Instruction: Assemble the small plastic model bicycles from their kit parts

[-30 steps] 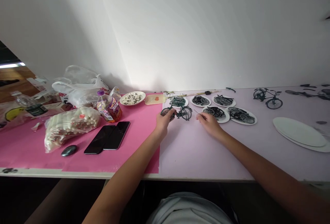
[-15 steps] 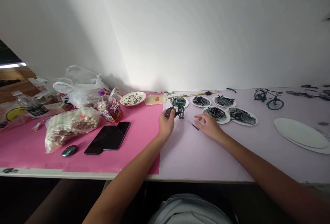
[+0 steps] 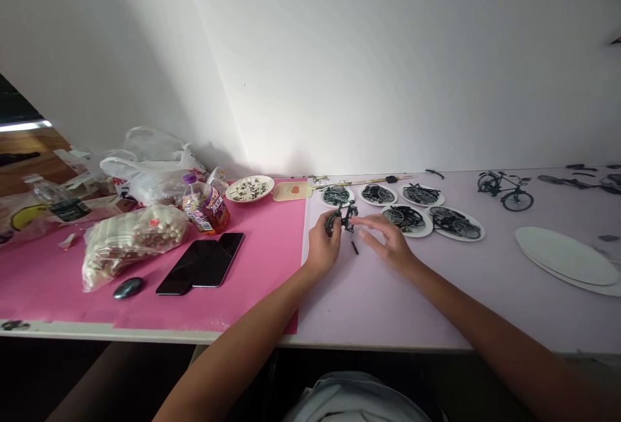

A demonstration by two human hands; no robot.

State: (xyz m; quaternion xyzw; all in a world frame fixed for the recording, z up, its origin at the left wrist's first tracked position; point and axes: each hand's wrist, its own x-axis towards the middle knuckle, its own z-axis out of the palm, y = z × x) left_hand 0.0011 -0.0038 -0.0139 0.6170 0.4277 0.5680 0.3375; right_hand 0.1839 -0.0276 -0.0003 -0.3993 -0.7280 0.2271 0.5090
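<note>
In the head view, the left hand (image 3: pixel 324 244) is gripping a small bicycle model (image 3: pixel 345 220) between both hands, nearer the table's (image 3: pixel 378 312) far edge, while the unclenched right hand (image 3: pixel 391 245) is pointing a finger at it, contact unclear.

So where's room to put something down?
There's bare pink sheet between the phones and left arm, pale sheet between both arms and the front edge, and more between the right arm and stacked white plates. It's crowded at the back middle, with plates of dark parts, and far left, with bags and a bottle.
</note>
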